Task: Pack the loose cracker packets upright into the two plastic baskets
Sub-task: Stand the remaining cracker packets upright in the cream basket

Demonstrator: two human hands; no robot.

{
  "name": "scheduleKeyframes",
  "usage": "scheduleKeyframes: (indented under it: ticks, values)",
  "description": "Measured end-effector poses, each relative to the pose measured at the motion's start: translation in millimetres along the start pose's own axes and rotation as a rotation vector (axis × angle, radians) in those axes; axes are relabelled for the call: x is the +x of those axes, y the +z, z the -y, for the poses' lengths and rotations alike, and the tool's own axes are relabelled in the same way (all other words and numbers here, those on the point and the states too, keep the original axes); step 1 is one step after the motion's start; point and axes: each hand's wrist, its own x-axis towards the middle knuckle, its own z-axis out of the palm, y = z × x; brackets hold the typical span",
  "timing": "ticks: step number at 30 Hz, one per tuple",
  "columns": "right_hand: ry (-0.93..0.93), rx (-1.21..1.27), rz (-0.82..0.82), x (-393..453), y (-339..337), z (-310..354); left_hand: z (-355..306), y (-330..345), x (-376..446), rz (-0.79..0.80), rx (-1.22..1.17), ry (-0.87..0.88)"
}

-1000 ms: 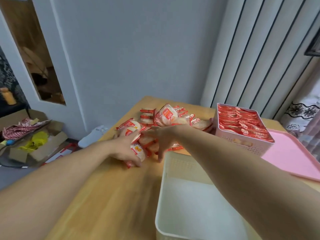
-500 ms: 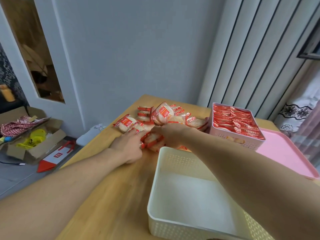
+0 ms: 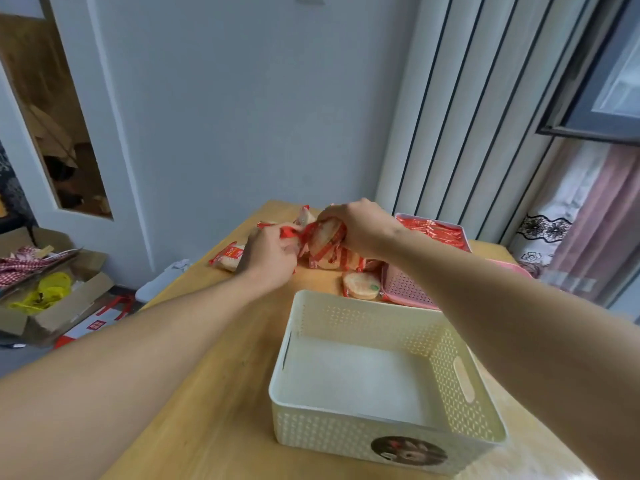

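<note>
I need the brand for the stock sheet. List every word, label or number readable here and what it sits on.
None can be read.
cracker packets: white characters on a red label, too blurred.
red-and-white box on the floor: red mark, too small.
cream basket: round picture sticker, no legible words.

Single head-worn wide-angle view, looking forward and down along both forearms onto the wooden table. Cream basket sits close, lower centre of frame; grey wall fills the upper half. Straight edges bow near the frame borders.
</note>
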Motion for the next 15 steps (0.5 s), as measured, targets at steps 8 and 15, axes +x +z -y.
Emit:
scheduleKeyframes:
  ticks: [8,15]
  values:
    - [0.039,-0.04,0.08,-72.7,-94.9,8.3,-72.1,-12.8,-42.1,0.033,-0.096,0.15]
    - [0.117,0.038,0.5,-121.9,-76.8,24.4,-70.0,-18.8,-94.3,0.305,-0.02,0.2]
